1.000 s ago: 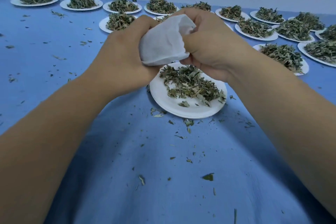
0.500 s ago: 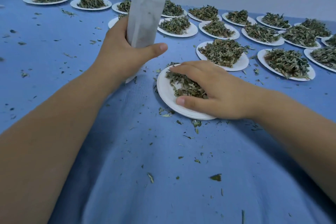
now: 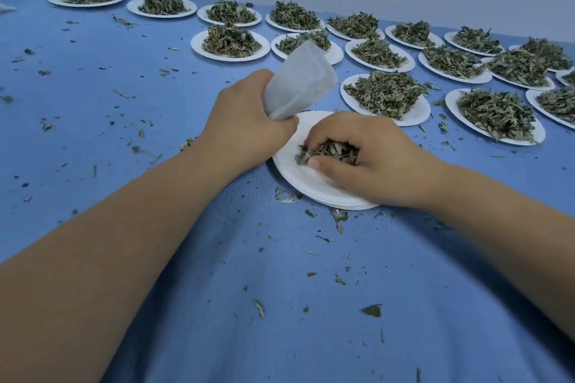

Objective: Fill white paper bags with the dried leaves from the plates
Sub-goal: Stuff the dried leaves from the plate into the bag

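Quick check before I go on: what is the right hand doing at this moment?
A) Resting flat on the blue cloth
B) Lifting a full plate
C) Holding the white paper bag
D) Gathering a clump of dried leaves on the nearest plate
D: the right hand curls its fingers round a clump of dried leaves on the nearest plate, while the left hand grips the white paper bag.

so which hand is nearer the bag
Left. The left hand grips the bag at its lower end; the right hand is apart from it, on the plate, curled round leaves.
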Motion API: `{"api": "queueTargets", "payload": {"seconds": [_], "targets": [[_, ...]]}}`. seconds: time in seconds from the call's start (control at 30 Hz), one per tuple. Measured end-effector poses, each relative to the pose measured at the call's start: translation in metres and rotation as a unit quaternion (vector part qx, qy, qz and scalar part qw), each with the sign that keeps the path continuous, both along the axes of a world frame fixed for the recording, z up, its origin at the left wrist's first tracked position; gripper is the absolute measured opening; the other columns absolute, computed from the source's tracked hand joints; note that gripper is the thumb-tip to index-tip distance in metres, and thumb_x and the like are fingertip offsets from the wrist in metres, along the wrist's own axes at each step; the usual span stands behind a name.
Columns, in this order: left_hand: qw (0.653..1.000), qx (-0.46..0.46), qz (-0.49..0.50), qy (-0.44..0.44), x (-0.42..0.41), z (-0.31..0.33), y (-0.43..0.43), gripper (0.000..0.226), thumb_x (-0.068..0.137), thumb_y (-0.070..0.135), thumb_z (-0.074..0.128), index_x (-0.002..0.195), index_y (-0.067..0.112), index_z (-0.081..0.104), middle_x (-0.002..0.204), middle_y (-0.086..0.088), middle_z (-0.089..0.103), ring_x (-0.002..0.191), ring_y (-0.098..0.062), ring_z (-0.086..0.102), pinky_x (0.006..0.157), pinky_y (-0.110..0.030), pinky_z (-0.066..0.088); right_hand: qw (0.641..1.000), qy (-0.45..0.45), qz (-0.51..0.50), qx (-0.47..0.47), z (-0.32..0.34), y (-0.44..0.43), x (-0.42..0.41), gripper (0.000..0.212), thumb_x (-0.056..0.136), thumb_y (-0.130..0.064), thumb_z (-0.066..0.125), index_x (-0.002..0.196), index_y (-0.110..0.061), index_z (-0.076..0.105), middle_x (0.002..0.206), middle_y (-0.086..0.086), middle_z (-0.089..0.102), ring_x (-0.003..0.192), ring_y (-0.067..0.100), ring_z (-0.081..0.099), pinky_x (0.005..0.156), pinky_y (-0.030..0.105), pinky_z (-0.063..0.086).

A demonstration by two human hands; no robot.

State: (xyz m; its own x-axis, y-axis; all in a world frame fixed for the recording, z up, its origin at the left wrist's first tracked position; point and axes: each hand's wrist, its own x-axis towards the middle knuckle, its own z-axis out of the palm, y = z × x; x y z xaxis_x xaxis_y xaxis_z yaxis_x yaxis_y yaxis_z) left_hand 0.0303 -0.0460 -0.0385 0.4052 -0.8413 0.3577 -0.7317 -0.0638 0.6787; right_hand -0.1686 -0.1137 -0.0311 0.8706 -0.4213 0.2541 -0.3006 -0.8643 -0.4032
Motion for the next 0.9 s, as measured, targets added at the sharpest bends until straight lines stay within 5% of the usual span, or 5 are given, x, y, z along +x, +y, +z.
{"api": "queueTargets", "payload": {"seconds": [0.3,0.43,0.6,0.8,0.9], "targets": [[1.000,0.006,0.010,-0.017,0.002,-0.006,-0.004,0.019,0.080,0.025,0.068,0.096,0.019,0.060,0.086,0.004,0.062,0.080,-0.017,0.057,0.060,-0.015,0.041,0.986,0.091,0.079,-0.114,-0.001,0.007,-0.015,0.056,0.101,-0.058,0.043,0.145,-0.024,0.051,0.149,-0.004,0.048,0.139,0.013,0.042,0.115,0.036,0.034],[1.000,0.005,0.008,-0.027,0.000,-0.008,-0.006,0.017,0.080,0.026,0.066,0.094,0.020,0.060,0.084,0.003,0.063,0.078,-0.014,0.058,0.062,-0.016,0.044,0.988,-0.001,0.082,-0.131,-0.010,0.008,-0.012,0.035,0.104,-0.039,0.050,0.112,-0.011,0.069,0.111,0.003,0.064,0.105,0.024,0.058,0.093,0.041,0.045],[1.000,0.005,0.008,-0.023,-0.002,-0.007,-0.005,0.018,0.081,0.026,0.066,0.097,0.021,0.060,0.086,0.003,0.064,0.078,-0.010,0.058,0.066,-0.019,0.047,0.990,-0.080,0.043,-0.110,-0.017,0.015,-0.011,0.039,0.103,-0.025,0.056,0.068,-0.007,0.056,0.063,0.001,0.046,0.064,0.022,0.044,0.060,0.040,0.041],[1.000,-0.013,0.002,-0.014,-0.001,0.000,0.001,0.036,0.080,0.027,0.068,0.112,0.033,0.053,0.091,0.015,0.058,0.083,-0.014,0.055,0.064,-0.023,0.047,0.976,-0.174,-0.084,0.103,0.006,0.012,-0.007,0.050,0.103,-0.027,0.059,0.057,-0.010,0.052,0.052,0.014,0.043,0.047,0.015,0.036,0.050,0.016,0.032],[0.997,-0.007,0.017,-0.074,0.001,0.007,0.005,0.043,0.077,0.030,0.069,0.115,0.036,0.049,0.091,0.014,0.053,0.085,-0.020,0.051,0.065,-0.033,0.042,0.884,-0.311,-0.177,0.301,0.031,0.003,0.009,0.053,0.104,-0.029,0.056,0.055,-0.013,0.044,0.052,0.010,0.036,0.047,0.020,0.027,0.047,0.023,0.030]]}}
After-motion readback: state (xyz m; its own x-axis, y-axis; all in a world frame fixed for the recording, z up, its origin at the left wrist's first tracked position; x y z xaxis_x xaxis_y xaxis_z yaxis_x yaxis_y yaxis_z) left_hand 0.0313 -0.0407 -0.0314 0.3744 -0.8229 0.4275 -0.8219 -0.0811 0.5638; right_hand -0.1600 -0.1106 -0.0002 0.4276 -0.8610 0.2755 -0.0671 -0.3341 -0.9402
